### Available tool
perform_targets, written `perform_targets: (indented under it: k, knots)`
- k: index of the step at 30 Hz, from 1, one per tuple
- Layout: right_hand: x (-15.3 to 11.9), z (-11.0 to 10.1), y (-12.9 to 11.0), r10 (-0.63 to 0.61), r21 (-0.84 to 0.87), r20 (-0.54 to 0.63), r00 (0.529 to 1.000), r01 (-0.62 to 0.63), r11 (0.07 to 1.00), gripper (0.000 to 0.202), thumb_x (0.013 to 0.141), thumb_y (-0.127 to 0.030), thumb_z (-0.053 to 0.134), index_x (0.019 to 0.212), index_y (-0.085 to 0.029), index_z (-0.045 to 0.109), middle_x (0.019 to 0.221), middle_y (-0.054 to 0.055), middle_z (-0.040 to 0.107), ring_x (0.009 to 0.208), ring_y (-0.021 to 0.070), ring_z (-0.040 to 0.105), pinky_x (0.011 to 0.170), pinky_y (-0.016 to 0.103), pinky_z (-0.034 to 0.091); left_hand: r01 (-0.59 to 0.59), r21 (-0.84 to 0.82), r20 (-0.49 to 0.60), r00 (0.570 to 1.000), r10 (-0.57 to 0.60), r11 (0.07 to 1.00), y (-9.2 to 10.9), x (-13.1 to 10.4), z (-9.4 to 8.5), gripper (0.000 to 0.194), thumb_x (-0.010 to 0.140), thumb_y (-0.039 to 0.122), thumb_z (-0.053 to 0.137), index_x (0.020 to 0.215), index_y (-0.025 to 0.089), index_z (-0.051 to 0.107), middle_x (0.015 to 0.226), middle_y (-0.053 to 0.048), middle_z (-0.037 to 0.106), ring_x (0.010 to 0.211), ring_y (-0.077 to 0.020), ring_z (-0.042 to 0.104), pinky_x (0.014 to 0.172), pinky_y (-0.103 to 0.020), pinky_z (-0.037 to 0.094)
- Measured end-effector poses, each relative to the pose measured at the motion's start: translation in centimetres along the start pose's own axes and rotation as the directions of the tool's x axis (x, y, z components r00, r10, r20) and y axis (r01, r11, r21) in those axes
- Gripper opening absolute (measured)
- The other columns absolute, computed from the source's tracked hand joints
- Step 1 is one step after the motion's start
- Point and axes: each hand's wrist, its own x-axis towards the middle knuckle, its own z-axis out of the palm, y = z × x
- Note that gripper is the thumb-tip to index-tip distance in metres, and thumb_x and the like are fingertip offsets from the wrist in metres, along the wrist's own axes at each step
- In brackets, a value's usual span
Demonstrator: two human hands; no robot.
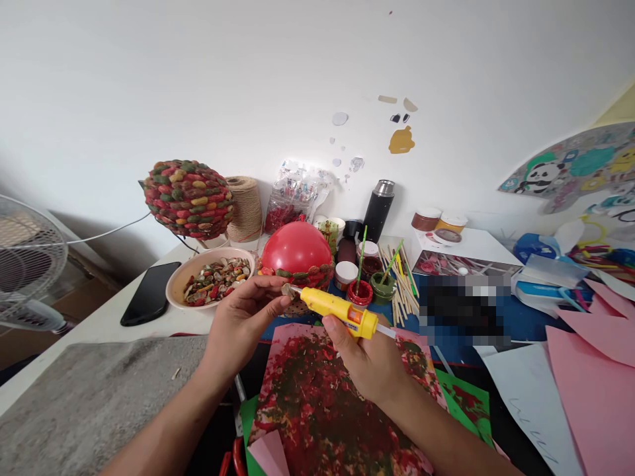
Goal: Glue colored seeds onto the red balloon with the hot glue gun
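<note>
My right hand (370,360) is wrapped round a yellow hot glue gun (335,309), with a glue stick poking out of its back end. Between the thumb and fingers of my left hand (251,307) is a small brownish peanut shell (288,291), which the gun's nozzle meets or nearly meets. Just behind both hands sits a red balloon (296,248), its lower part ringed by rows of painted peanut shells (307,276). To the left, a beige bowl (173,284) holds many loose painted shells (215,281).
A shell-covered ball (188,198) stands at the back left beside a twine spool (245,208). Open paint jars (360,293), sticks (404,297) and a black flask (380,210) lie rightward. A phone (151,294) is left; paint-stained paper (317,396) lies under my hands.
</note>
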Motion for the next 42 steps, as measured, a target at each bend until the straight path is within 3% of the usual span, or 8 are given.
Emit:
perform_targets:
  k: [10, 26, 42]
  knots:
    - [0.05, 0.04, -0.1, -0.014, -0.022, 0.0, 1.0, 0.014, 1.0, 0.05, 0.114, -0.052, 0.051, 0.077, -0.024, 0.069, 0.054, -0.002, 0.057, 0.05, 0.0186, 0.058, 0.051, 0.029, 0.044, -0.032, -0.005, -0.004, 0.999, 0.031, 0.999, -0.24, 0.11, -0.14, 0.031, 0.078, 0.037, 0.1, 0.098, 0.021, 0.082, 0.088, -0.002, 0.083, 0.078, -0.0184, 0.08, 0.076, -0.028, 0.069]
    - [0.1, 0.02, -0.16, -0.023, -0.011, -0.005, 1.0, 0.023, 1.0, 0.046, 0.113, -0.047, 0.053, 0.075, -0.024, 0.063, 0.056, -0.003, 0.055, 0.049, 0.0169, 0.057, 0.053, 0.028, 0.044, -0.039, -0.017, -0.019, 0.999, 0.039, 0.999, -0.26, 0.07, -0.27, 0.03, 0.078, 0.034, 0.1, 0.099, 0.021, 0.082, 0.087, -0.003, 0.083, 0.078, -0.0188, 0.08, 0.076, -0.029, 0.069]
    - [-0.02, 0.07, 0.01, -0.032, -0.024, -0.001, 0.999, 0.032, 0.999, 0.045, 0.114, -0.048, 0.052, 0.08, -0.023, 0.069, 0.059, -0.001, 0.062, 0.053, 0.0182, 0.063, 0.056, 0.028, 0.047, -0.069, -0.007, -0.034, 0.997, 0.068, 0.998, -0.66, 0.16, -0.62, 0.031, 0.078, 0.034, 0.1, 0.101, 0.021, 0.083, 0.089, -0.003, 0.085, 0.081, -0.0179, 0.081, 0.077, -0.027, 0.069]
